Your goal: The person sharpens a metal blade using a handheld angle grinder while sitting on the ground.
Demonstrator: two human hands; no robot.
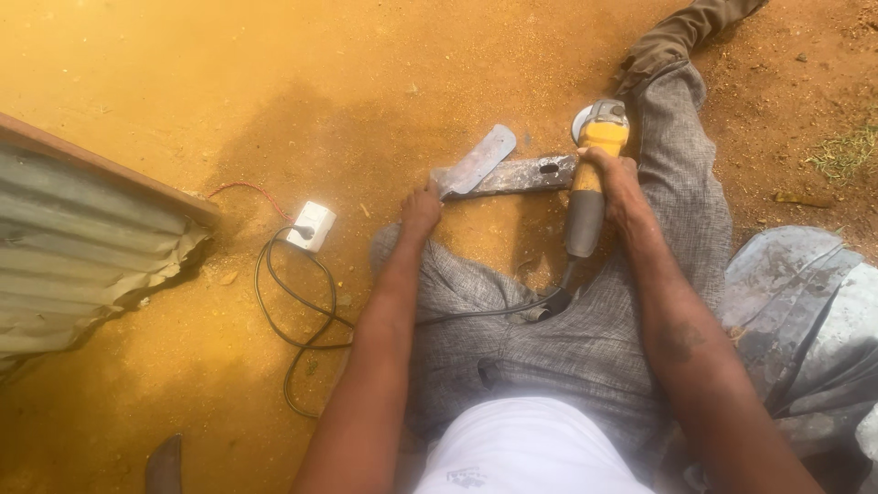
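Observation:
I sit on orange dirt with my legs spread. My left hand (pixel 422 209) grips the near end of a flat grey metal blade (pixel 479 161) that angles up to the right. The blade rests across a dark metal bar (pixel 526 174) with a hole in it. My right hand (pixel 611 176) is closed around the yellow and black angle grinder (pixel 593 155). Its disc guard sits at the far end of the bar, close to my right leg.
The grinder's black cable (pixel 294 302) loops over the ground to a white socket box (pixel 311 225) with a red wire. Corrugated metal sheet (pixel 82 247) lies at left. Crumpled grey sheet metal (pixel 805 311) lies at right. A dark curved tool tip (pixel 165 467) shows at the bottom.

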